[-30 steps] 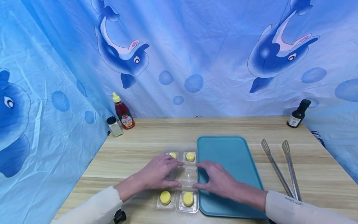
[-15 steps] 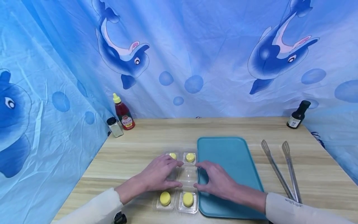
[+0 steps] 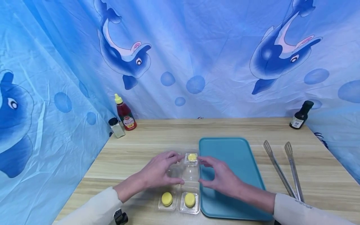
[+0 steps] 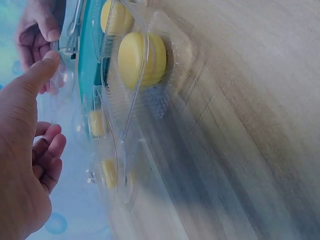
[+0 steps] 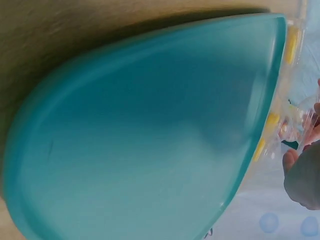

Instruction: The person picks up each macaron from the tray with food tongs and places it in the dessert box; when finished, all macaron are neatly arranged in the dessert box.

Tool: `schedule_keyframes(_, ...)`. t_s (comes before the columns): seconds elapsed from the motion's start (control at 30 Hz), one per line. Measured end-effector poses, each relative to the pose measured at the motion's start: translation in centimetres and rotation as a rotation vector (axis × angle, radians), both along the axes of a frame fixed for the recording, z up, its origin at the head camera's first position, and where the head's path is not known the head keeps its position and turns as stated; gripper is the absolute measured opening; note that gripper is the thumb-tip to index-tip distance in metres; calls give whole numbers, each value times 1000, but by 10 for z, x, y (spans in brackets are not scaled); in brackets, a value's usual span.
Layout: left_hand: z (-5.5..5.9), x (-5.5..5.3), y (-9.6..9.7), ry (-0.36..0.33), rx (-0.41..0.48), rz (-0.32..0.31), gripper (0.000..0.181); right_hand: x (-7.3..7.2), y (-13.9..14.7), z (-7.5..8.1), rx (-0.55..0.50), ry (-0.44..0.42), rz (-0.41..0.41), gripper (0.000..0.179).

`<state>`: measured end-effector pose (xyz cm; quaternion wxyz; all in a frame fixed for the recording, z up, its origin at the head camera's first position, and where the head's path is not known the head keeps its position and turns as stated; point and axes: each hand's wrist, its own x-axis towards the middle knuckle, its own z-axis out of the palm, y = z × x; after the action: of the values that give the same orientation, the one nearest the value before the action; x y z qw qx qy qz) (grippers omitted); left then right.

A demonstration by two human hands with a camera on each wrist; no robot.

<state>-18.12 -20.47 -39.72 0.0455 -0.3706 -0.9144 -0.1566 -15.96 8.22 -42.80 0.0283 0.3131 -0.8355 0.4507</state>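
Observation:
Between both hands is a clear plastic lid (image 3: 191, 172) with rounded domes, raised above the table. My left hand (image 3: 158, 170) pinches its left side between thumb and fingers; in the left wrist view the thumb lies along the lid's edge. My right hand (image 3: 225, 178) grips the opposite side, over the tray's left edge. Below and around the lid are clear ridged plastic compartments with yellow macarons: a near left macaron (image 3: 167, 199), a near right macaron (image 3: 189, 200) and a far right macaron (image 3: 192, 157). My left hand hides the far left one in the head view.
A teal tray (image 3: 225, 147) lies right beside the plastic packaging. Metal tongs (image 3: 292, 168) lie farther right. At the back left stand a red sauce bottle (image 3: 126, 115) and a black-capped shaker (image 3: 116, 127); a dark bottle (image 3: 301, 115) stands back right, before a blue curtain (image 3: 180, 56).
Both hands have risen slightly with the lid over the last half second. The far left macaron, partly visible before, is now behind my left hand. The macarons and tray stay put.

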Motion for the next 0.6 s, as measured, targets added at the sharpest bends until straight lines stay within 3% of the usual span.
schedule_keyframes(0.17, 0, -4, 1, 16, 22, -23, 82, 0, 1, 3, -63, -70, 31, 74)
schedule_keyframes(0.33, 1, -8, 3, 66, 33, -30, 77, -4, 1, 6, -212, -190, 37, 71)
schedule_keyframes(0.6, 2, -12, 7, 153, 72, -89, 82, -12, -3, 9, -326, -354, -40, 39)
